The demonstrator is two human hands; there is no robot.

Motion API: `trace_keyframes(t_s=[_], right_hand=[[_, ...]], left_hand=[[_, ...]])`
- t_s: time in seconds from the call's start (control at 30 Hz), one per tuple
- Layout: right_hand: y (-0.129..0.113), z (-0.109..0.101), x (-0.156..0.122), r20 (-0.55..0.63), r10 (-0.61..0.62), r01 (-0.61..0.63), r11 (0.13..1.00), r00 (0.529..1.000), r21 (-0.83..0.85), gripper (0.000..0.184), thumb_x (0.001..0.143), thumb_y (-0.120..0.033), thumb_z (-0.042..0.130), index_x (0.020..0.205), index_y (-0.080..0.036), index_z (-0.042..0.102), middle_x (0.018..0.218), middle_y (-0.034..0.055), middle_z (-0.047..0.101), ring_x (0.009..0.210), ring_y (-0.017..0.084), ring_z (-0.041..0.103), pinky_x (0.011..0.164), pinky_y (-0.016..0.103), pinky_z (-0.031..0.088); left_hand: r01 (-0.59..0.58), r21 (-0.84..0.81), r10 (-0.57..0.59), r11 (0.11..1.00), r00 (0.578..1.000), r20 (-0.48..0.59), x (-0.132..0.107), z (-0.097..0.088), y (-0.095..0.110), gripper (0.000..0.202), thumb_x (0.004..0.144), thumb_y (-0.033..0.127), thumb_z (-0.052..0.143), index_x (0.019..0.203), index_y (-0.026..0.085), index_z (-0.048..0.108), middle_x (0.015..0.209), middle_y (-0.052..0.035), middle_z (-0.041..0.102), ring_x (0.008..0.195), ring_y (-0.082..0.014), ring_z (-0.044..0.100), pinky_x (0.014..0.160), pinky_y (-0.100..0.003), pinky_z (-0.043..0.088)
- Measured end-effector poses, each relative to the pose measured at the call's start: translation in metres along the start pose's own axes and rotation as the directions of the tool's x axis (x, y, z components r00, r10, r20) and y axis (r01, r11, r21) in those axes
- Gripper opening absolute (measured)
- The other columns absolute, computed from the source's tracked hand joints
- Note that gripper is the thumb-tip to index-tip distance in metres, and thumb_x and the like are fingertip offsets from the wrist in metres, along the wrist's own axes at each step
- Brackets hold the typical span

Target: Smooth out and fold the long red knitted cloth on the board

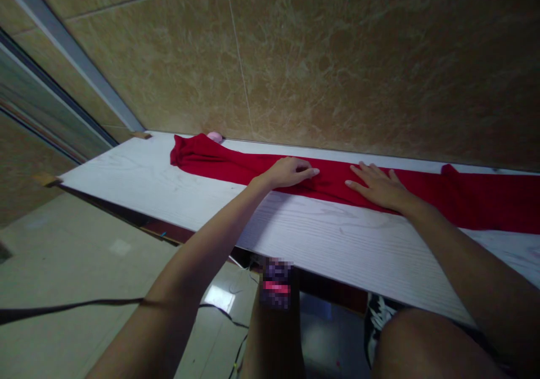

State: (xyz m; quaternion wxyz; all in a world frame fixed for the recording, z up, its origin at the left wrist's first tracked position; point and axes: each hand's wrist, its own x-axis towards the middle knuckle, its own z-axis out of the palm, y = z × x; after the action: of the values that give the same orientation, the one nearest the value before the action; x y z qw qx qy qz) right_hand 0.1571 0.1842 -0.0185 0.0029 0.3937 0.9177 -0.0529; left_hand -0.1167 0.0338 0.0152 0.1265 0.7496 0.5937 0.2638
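A long strip of red cloth [236,165] lies across the white wood-grain board [139,185], bunched at its left end and running out of view at the right. My left hand [291,172] is on the middle of the cloth, its fingers bent in toward the thumb and closed on the fabric; part of the fingertips is hidden. To its right, my right hand [377,186] lies flat on the cloth, palm down with fingers spread. Small creases show in the fabric between both hands. Farther right, a fold of cloth [450,170] sticks up at the back edge.
A tan marbled wall [295,58] stands right behind the board. A small pink object [215,137] sits by the wall. Wooden blocks [47,180] are at the board's left corners. A black strap [71,307] crosses at lower left. My legs [274,334] are below the front edge.
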Motion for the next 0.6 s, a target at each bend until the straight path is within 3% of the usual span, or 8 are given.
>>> trace_keyframes(t_s=[0.13, 0.2, 0.27, 0.33, 0.4, 0.5, 0.6], right_hand=[[-0.005, -0.003, -0.003, 0.013, 0.013, -0.013, 1.000, 1.000, 0.005, 0.093, 0.103, -0.080, 0.025, 0.177, -0.024, 0.029, 0.183, 0.0093, 0.019, 0.168, 0.040, 0.015, 0.132, 0.071, 0.015], [-0.005, -0.003, -0.004, 0.003, 0.008, -0.008, 1.000, 1.000, 0.012, 0.091, 0.103, -0.078, 0.025, 0.176, -0.024, 0.029, 0.183, 0.0100, 0.020, 0.168, 0.040, 0.015, 0.132, 0.071, 0.015], [-0.006, -0.002, -0.004, -0.015, -0.001, 0.001, 1.000, 1.000, 0.020, 0.090, 0.104, -0.078, 0.026, 0.176, -0.024, 0.031, 0.183, 0.0102, 0.021, 0.168, 0.040, 0.016, 0.132, 0.072, 0.015], [-0.006, -0.002, -0.004, -0.029, -0.009, 0.010, 1.000, 1.000, 0.024, 0.090, 0.104, -0.078, 0.025, 0.176, -0.025, 0.032, 0.183, 0.0103, 0.023, 0.167, 0.041, 0.017, 0.131, 0.073, 0.016], [-0.006, -0.002, -0.005, -0.032, -0.016, 0.017, 1.000, 0.999, 0.025, 0.090, 0.104, -0.078, 0.025, 0.176, -0.024, 0.032, 0.182, 0.0111, 0.022, 0.167, 0.041, 0.017, 0.131, 0.074, 0.016], [-0.007, -0.003, -0.005, -0.031, -0.020, 0.021, 1.000, 0.999, 0.023, 0.091, 0.104, -0.078, 0.024, 0.175, -0.023, 0.033, 0.182, 0.0119, 0.022, 0.167, 0.041, 0.017, 0.131, 0.073, 0.017], [-0.007, -0.005, -0.006, -0.033, -0.027, 0.028, 0.999, 0.999, 0.025, 0.090, 0.104, -0.079, 0.025, 0.175, -0.025, 0.033, 0.182, 0.0109, 0.023, 0.167, 0.041, 0.018, 0.131, 0.073, 0.018]], left_hand=[[0.013, 0.083, -0.009, 0.996, 0.999, -0.049, -0.028, -0.007, 0.001, 0.044, 0.108, 0.047, 0.055, 0.135, 0.017, 0.073, 0.137, -0.0139, 0.077, 0.128, -0.0249, 0.070, 0.114, -0.041, 0.050], [0.133, 0.203, -0.110, 0.970, 0.987, -0.117, -0.050, -0.015, -0.002, 0.048, 0.109, 0.049, 0.053, 0.145, 0.020, 0.068, 0.153, -0.0144, 0.068, 0.150, -0.0304, 0.055, 0.127, -0.053, 0.038], [0.304, 0.293, -0.257, 0.906, 0.948, -0.188, -0.072, -0.024, -0.005, 0.053, 0.110, 0.051, 0.049, 0.155, 0.025, 0.061, 0.167, -0.0125, 0.055, 0.164, -0.0351, 0.035, 0.133, -0.063, 0.025], [0.431, 0.339, -0.374, 0.836, 0.900, -0.223, -0.090, -0.032, -0.009, 0.059, 0.110, 0.053, 0.047, 0.164, 0.027, 0.052, 0.177, -0.0101, 0.042, 0.170, -0.0375, 0.020, 0.134, -0.069, 0.016], [0.513, 0.342, -0.458, 0.788, 0.858, -0.232, -0.101, -0.036, -0.012, 0.063, 0.111, 0.054, 0.043, 0.169, 0.028, 0.045, 0.181, -0.0087, 0.034, 0.171, -0.0385, 0.014, 0.134, -0.072, 0.013], [0.581, 0.305, -0.531, 0.755, 0.814, -0.235, -0.107, -0.036, -0.018, 0.064, 0.112, 0.055, 0.037, 0.170, 0.030, 0.042, 0.181, -0.0080, 0.032, 0.171, -0.0385, 0.013, 0.133, -0.073, 0.014], [0.596, 0.286, -0.550, 0.750, 0.803, -0.231, -0.109, -0.032, -0.026, 0.064, 0.111, 0.055, 0.037, 0.170, 0.031, 0.042, 0.181, -0.0078, 0.032, 0.171, -0.0380, 0.015, 0.132, -0.073, 0.015]])
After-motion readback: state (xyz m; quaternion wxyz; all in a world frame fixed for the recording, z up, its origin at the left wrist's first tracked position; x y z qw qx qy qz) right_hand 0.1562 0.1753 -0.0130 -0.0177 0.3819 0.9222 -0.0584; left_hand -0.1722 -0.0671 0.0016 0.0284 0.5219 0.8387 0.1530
